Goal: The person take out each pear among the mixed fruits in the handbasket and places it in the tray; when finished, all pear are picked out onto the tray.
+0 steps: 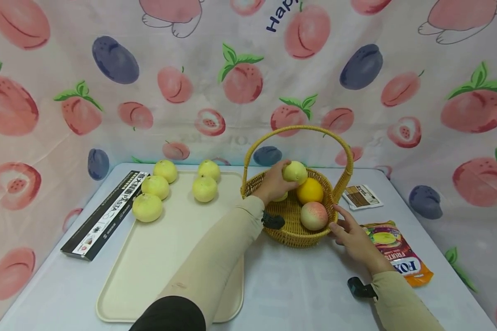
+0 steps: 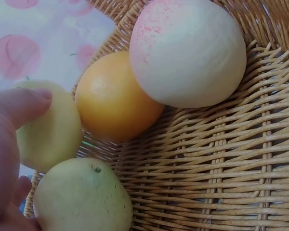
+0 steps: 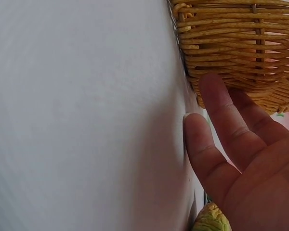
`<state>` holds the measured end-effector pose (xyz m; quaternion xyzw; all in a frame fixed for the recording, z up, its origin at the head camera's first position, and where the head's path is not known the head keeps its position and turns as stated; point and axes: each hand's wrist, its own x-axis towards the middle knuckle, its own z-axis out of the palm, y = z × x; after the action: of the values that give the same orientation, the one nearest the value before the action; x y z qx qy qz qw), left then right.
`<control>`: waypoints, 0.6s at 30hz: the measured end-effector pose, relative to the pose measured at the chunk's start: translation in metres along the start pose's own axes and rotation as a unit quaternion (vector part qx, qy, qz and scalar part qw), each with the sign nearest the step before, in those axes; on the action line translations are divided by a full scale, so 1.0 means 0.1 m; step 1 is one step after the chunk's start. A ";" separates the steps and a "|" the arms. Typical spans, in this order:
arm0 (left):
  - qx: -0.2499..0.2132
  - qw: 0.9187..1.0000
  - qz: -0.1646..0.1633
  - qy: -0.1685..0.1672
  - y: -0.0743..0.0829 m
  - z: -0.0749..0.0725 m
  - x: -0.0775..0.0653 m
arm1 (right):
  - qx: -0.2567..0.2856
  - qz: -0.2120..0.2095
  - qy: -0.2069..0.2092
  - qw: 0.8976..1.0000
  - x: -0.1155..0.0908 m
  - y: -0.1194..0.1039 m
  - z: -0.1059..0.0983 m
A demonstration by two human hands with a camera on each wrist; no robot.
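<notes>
My left hand [image 1: 273, 185] grips a pale yellow-green apple [image 1: 295, 172] over the back of the wicker basket [image 1: 291, 235]. In the left wrist view, the thumb lies across the held apple [image 2: 53, 127], which is beside an orange [image 2: 113, 98]. A second yellow-green apple [image 2: 84, 197] is lower in the basket, partly covered by my hand in the head view. The basket also contains a peach [image 1: 314, 216], in front of the orange. At the basket's right side is my right hand [image 1: 356, 239], its extended fingers [image 3: 226, 113] touching the woven wall.
Several yellow-green apples [image 1: 147, 208] are on and along the beige tray [image 1: 170, 271] at left. A long black-and-white box [image 1: 105, 215] lies beside it. Right of the basket are a small white-and-brown packet [image 1: 362, 196] and a colourful snack bag [image 1: 397, 253]. The basket's tall handle [image 1: 298, 128] arches overhead.
</notes>
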<state>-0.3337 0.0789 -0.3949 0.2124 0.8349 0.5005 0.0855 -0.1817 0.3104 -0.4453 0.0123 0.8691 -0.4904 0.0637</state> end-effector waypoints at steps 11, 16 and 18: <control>0.029 0.999 -0.012 0.005 0.03 0.00 -0.04 | -0.004 0.000 0.000 1.000 -0.01 -0.02 0.00; 0.022 1.000 -0.004 -0.007 0.01 0.00 -0.05 | -0.003 -0.006 0.000 1.000 -0.01 -0.02 -0.01; 0.010 1.000 0.005 -0.014 0.00 0.00 -0.04 | -0.002 -0.005 0.000 1.000 -0.01 -0.02 0.00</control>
<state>-0.3298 0.0772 -0.3949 0.2246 0.8375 0.4895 0.0928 -0.1805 0.3096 -0.4429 0.0075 0.8702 -0.4888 0.0613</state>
